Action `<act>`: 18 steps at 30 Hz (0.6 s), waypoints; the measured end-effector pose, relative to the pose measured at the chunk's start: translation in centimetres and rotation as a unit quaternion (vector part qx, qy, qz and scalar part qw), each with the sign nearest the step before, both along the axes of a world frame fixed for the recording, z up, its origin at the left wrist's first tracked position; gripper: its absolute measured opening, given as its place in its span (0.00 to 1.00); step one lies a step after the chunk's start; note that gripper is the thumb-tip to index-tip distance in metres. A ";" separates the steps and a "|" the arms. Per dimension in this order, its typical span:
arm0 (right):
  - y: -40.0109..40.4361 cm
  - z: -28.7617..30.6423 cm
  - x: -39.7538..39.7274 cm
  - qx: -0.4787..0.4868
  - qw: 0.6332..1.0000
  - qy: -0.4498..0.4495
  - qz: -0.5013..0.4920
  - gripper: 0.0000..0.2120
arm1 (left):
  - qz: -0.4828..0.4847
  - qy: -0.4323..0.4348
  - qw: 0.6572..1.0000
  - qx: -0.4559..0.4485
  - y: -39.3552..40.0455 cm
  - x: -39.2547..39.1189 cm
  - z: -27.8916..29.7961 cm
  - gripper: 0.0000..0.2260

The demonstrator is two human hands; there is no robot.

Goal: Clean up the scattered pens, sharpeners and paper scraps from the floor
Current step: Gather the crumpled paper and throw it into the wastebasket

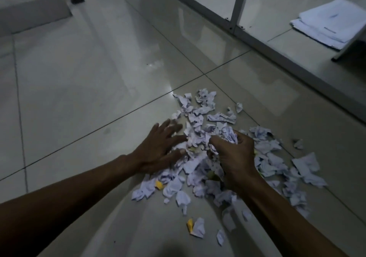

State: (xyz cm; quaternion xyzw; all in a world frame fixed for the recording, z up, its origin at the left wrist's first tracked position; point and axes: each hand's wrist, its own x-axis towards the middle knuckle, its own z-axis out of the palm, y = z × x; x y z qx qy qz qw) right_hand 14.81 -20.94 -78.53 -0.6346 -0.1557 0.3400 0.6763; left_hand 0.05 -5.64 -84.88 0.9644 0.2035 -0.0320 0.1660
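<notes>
Gathering paper scraps on tiled floor

Paper scraps (200, 118), white and crumpled with a few yellow pieces (159, 184) among them, lie in a loose pile on the glossy floor (79, 88). Left hand (158, 149) lies flat, fingers spread and straight, against the pile's left edge. Right hand (233, 153) sits on the middle of the pile, fingers curled round a clump of scraps. A stack of white sheets (330, 22) lies well apart, beyond a metal frame (236, 7).
</notes>
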 end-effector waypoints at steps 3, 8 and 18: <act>-0.8 -0.3 1.0 -0.009 1.000 0.008 -0.006 0.14 | -0.044 -0.034 0.997 0.044 -0.7 0.2 1.2 0.28; -1.4 0.0 2.3 -0.009 0.999 0.025 -0.030 0.11 | 0.065 -0.190 0.974 0.106 3.3 5.1 3.7 0.22; -3.5 0.5 5.2 -0.011 0.998 -0.012 -0.064 0.15 | -0.062 0.007 0.998 -0.012 7.3 15.6 1.7 0.27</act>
